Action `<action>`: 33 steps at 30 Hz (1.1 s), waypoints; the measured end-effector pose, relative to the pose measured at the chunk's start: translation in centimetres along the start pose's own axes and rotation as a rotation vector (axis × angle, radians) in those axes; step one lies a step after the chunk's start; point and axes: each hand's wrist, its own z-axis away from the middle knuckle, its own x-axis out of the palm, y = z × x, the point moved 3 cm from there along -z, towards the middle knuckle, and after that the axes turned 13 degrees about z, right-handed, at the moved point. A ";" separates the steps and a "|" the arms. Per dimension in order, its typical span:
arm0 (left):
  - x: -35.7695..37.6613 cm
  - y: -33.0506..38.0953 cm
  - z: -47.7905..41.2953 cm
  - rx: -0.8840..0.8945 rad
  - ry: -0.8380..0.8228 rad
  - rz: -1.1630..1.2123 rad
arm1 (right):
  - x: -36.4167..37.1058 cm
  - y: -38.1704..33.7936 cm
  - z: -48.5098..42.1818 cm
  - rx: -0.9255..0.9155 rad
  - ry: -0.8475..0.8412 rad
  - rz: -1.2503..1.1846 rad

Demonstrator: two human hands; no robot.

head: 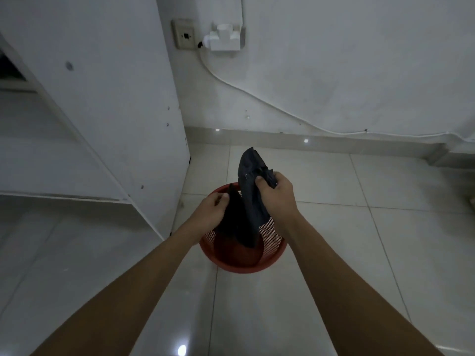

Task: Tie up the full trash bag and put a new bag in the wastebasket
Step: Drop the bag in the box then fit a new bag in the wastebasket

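A round red mesh wastebasket (270, 258) stands on the tiled floor below my hands. Over its opening hangs a crumpled black trash bag (250, 209), with its lower end dipping inside the basket. My left hand (212, 210) pinches the bag's left edge near the basket's far rim. My right hand (276, 195) grips a bunched upper part of the bag, and a flap of it sticks up above my fingers. The basket's floor shows bare and red. No full tied bag is in view.
A white cabinet (115, 111) with open shelves stands close on the left of the basket. Behind is a white wall with a socket and plug adapter (223, 37), and a white cable (257, 96) runs down along it to the right. Glossy tiles (359, 253) spread to the right and front.
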 end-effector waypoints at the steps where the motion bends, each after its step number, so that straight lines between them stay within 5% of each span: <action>1: 0.0 -0.5 -0.9 0.042 0.016 -0.043 | 0.5 0.7 -0.7 -0.013 0.001 0.012; 5: -0.2 -1.4 -2.8 0.270 0.125 -0.229 | 2.2 3.2 -2.7 -0.018 -0.016 0.048; 8: 0.0 -0.9 -2.3 0.382 0.095 -0.158 | 2.9 4.7 -3.0 -0.048 -0.056 0.118; 16: 1.6 0.9 1.0 0.231 -0.055 0.291 | 2.8 3.1 -0.1 -0.042 -0.370 -0.034; 20: 1.5 2.7 2.0 0.382 -0.019 0.274 | 1.4 1.5 0.9 -0.144 -0.311 -0.003; 28: 2.1 4.1 3.4 0.390 -0.066 0.301 | -1.7 1.4 1.3 -0.231 -0.323 -0.089; 33: 1.2 3.8 3.0 0.395 0.174 0.295 | -3.2 1.9 0.8 -0.193 -0.230 -0.133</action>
